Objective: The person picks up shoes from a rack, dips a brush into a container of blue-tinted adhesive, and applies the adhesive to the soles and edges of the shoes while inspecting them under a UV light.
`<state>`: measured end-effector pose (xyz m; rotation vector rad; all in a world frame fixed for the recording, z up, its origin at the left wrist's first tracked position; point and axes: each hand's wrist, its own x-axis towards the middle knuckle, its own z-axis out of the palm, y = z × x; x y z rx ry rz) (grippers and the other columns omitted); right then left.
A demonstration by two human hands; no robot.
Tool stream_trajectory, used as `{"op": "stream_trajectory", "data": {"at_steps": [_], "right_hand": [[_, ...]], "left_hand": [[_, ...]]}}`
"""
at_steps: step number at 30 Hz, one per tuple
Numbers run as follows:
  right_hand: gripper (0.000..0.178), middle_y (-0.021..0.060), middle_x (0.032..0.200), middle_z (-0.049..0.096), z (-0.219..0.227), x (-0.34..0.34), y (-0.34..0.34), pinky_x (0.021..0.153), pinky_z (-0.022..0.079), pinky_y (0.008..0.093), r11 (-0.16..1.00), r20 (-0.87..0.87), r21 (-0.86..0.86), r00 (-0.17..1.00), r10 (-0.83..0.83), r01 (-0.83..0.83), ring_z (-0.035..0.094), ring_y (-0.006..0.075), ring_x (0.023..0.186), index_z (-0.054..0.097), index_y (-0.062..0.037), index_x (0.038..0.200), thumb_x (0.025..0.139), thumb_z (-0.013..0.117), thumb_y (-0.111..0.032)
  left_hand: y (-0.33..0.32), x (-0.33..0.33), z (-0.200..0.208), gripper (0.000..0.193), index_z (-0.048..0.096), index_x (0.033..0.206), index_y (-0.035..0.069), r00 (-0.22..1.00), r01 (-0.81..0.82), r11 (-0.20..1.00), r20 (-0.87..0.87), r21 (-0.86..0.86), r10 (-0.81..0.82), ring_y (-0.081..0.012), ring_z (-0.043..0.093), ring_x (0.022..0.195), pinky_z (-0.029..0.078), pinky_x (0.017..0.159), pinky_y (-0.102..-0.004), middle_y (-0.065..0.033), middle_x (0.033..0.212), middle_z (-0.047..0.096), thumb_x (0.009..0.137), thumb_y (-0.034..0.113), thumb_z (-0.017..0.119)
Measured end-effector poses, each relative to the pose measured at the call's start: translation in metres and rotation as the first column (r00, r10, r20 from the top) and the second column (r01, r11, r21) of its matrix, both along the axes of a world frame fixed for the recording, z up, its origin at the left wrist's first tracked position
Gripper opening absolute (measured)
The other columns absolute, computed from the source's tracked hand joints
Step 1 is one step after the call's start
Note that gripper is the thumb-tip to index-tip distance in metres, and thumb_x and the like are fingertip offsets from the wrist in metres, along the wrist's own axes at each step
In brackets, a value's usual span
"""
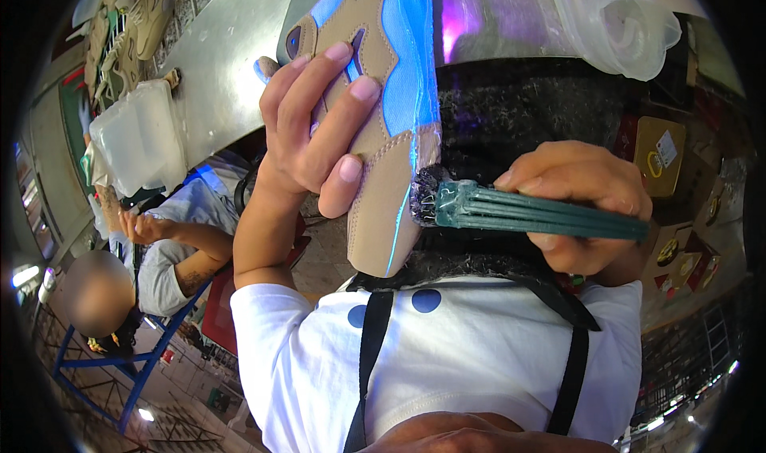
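My left hand is wrapped over a tan shoe upper, its fingers spread across the stitched panels and the thumb hidden beneath. The upper stands lengthwise in front of my chest, with patches glowing bright blue and a thin blue line along its right edge. In my right hand is a brush with a dark green ribbed handle, held level. Its dark, clotted bristles touch the right edge of the shoe, low down. Whether a last fills the shoe cannot be seen.
A metal table spans the far side. A translucent plastic container sits at its left, a clear plastic bag at far right. Several shoes fill a rack at upper left. A co-worker sits left; a yellow tin stands right.
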<state>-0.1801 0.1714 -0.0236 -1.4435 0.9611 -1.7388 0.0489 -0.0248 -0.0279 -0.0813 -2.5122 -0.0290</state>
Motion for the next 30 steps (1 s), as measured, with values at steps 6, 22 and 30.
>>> {"op": "stream_trajectory", "data": {"at_steps": [6,22,30], "right_hand": [[0.026,0.0253,0.094,0.07,0.019,0.001,0.006,0.056,0.058,0.0303,0.997,-0.074,0.077,0.997,-0.005,0.011,0.072,0.0247,0.07,0.063,0.0055,0.108,0.093,0.073,-0.014],[0.034,0.0245,0.098,0.071,0.041,-0.018,0.008,0.053,0.052,0.0277,0.992,-0.149,-0.044,0.983,0.107,-0.115,0.068,0.0217,0.067,0.065,0.0034,0.102,0.093,0.076,-0.028],[0.028,0.0225,0.097,0.071,0.06,-0.012,0.01,0.051,0.052,0.0283,0.987,-0.271,-0.158,0.961,-0.046,0.002,0.067,0.0226,0.064,0.063,0.0031,0.1,0.088,0.078,-0.017]], "left_hand": [[-0.002,-0.008,0.01,0.06,0.028,0.132,0.009,1.0,0.014,1.0,0.017,-0.01,-0.014,-0.0443,0.066,0.1,0.054,0.084,-0.0564,-0.0247,0.122,0.064,0.087,0.015,0.067],[-0.007,-0.025,0.033,0.059,0.035,0.131,0.003,0.999,0.034,0.999,0.033,-0.028,-0.033,-0.0422,0.067,0.105,0.054,0.084,-0.0536,-0.0247,0.126,0.064,0.084,0.007,0.07],[-0.006,-0.035,0.037,0.062,0.04,0.134,-0.001,0.999,-0.03,0.999,-0.032,0.036,0.031,-0.0417,0.066,0.108,0.051,0.09,-0.0546,-0.0238,0.129,0.064,0.082,0.008,0.072]]}}
